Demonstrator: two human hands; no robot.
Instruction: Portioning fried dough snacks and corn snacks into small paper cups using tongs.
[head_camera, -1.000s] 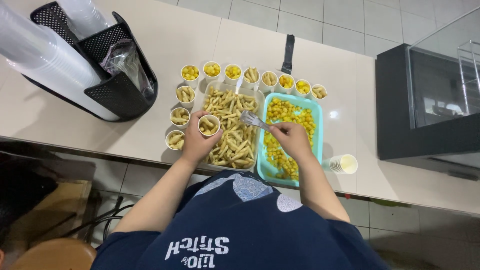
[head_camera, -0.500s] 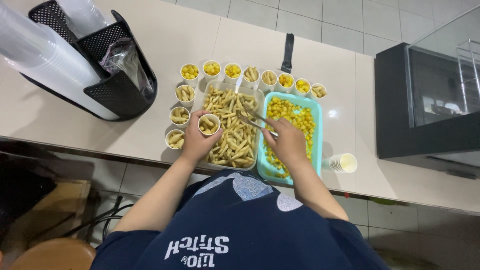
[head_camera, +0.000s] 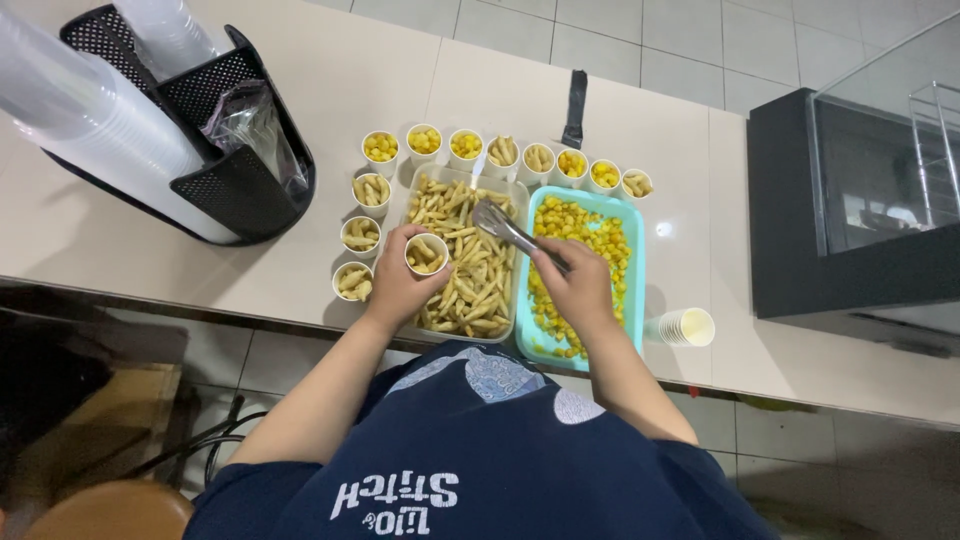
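Note:
My left hand (head_camera: 395, 285) holds a small paper cup (head_camera: 426, 253) partly filled with fried sticks, over the left edge of a clear tray of fried sticks (head_camera: 424, 183). My right hand (head_camera: 575, 285) grips metal tongs (head_camera: 503, 227), whose tips hang over the middle of that tray. Under my right hand lies a turquoise tray of yellow puffs (head_camera: 633, 262).
Several filled paper cups line the back (head_camera: 465, 143) and the left (head_camera: 359, 234) of the trays. A stack of empty cups (head_camera: 682, 327) lies on its side at the right. A black holder with plastic cups (head_camera: 185, 150) stands at left, a dark glass case (head_camera: 860, 200) at right.
My right hand has moved the tongs from above the cup toward the middle of the stick tray. My left hand keeps the cup in place.

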